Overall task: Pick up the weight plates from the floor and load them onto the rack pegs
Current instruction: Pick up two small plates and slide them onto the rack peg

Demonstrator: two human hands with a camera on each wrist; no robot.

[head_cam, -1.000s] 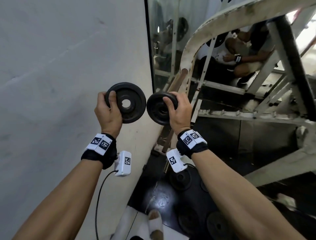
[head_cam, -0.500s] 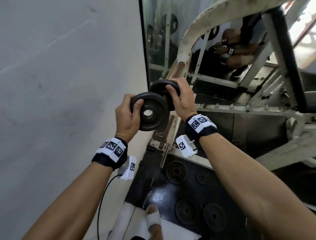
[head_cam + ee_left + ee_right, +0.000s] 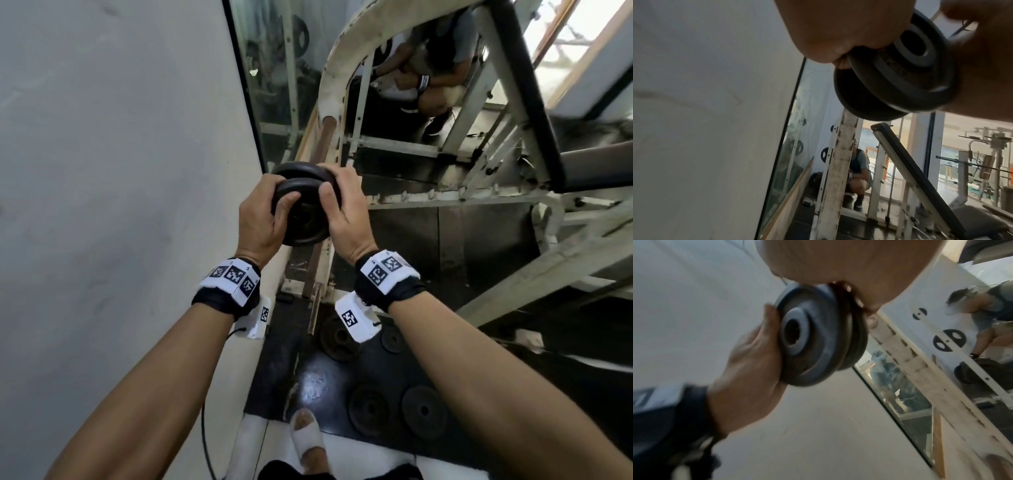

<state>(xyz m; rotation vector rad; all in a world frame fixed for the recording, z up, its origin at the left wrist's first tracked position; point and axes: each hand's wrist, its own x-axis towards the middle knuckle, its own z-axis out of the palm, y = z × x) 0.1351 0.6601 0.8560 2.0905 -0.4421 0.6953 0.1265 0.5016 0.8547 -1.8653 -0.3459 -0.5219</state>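
Note:
Two small black weight plates are pressed face to face in the air, the near plate [image 3: 301,222] toward me and the far plate [image 3: 298,169] behind it. My left hand [image 3: 274,212] grips the pair from the left with its thumb on the near rim. From the right, my right hand [image 3: 334,186] curls thumb and fingers over both rims. The left wrist view shows the stacked plates [image 3: 896,73] from below, and the right wrist view shows the stacked plates [image 3: 813,337] edge on. Just beyond them rises the worn white rack frame [image 3: 339,68] with a brown bar end [image 3: 329,120].
Several more plates [image 3: 368,409] lie on the black floor mat below my arms. A plain wall and a mirror [image 3: 274,85] close in the left side. A bench pad [image 3: 527,85] and white frame bars fill the right. A person [image 3: 435,68] crouches behind the rack.
My hands came together, so the two plates held apart a second ago now sit face to face. Both hands moved forward and right, toward the rack frame.

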